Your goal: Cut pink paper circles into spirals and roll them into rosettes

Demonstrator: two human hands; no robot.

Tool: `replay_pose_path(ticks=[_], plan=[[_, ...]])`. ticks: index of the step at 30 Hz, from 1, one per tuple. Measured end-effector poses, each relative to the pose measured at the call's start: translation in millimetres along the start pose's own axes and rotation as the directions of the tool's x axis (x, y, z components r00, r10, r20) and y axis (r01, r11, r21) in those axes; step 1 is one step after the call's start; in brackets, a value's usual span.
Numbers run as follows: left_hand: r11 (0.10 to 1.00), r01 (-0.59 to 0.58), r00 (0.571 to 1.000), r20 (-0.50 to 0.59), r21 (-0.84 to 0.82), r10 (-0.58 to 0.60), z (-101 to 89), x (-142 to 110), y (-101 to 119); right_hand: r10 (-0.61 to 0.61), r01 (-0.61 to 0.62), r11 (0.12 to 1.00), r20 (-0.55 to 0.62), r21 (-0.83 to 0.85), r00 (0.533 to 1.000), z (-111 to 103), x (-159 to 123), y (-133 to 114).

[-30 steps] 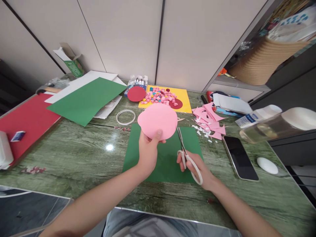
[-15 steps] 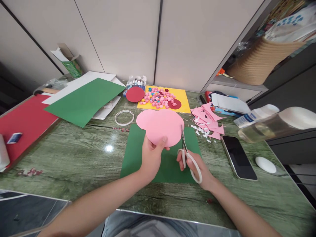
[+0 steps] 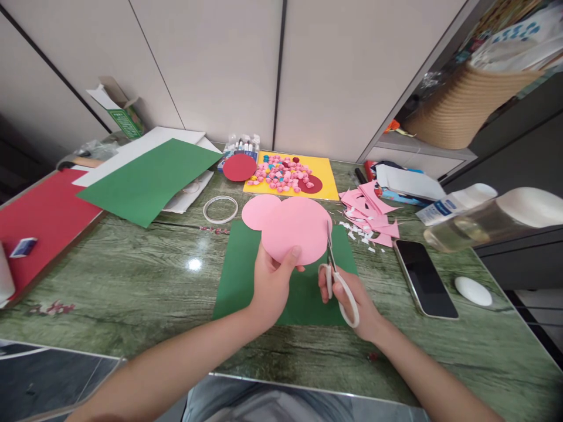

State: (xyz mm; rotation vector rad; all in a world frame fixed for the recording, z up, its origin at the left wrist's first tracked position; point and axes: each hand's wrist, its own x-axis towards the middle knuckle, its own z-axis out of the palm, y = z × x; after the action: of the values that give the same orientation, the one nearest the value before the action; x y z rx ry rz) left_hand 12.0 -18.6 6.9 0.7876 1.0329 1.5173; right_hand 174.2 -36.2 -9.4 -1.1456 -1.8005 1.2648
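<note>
My left hand (image 3: 275,281) pinches the lower edge of a pink paper cutout (image 3: 295,227), thumb on top and fingers beneath. A smaller pink round (image 3: 257,212) shows at its upper left; I cannot tell whether the two are joined. In my right hand (image 3: 352,302) are white-handled scissors (image 3: 347,299), fingers through the loops. Their blades point away from me and meet the cutout's right edge. Under both hands lies a green sheet (image 3: 237,281). To the right sits a pile of pink paper scraps (image 3: 372,214) with small white bits.
Behind are a yellow sheet (image 3: 328,170) with pink pompoms (image 3: 284,176), a red circle (image 3: 240,167) and a tape roll (image 3: 220,210). Green paper (image 3: 152,179) lies left. A phone (image 3: 424,278), a white mouse-like object (image 3: 473,291) and a bottle (image 3: 492,217) stand along the right.
The pink cutout has turned slightly and shifted a little right in my left hand. The scissors stay at its right edge, the blades a touch farther right.
</note>
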Motion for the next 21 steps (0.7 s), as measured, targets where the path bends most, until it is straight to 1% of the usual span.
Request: replay_pose_path(ticks=[7, 21], plan=[[1.0, -0.007, 1.0, 0.016, -0.011, 0.007, -0.1, 0.3, 1.1, 0.005, -0.005, 1.0, -0.005, -0.005, 1.0, 0.7, 0.0, -0.1], [0.999, -0.033, 0.999, -0.008, 0.015, 0.033, -1.2, 2.4, 0.3, 0.021, -0.021, 0.999, -0.003, -0.029, 1.0, 0.6, 0.5, -0.7]])
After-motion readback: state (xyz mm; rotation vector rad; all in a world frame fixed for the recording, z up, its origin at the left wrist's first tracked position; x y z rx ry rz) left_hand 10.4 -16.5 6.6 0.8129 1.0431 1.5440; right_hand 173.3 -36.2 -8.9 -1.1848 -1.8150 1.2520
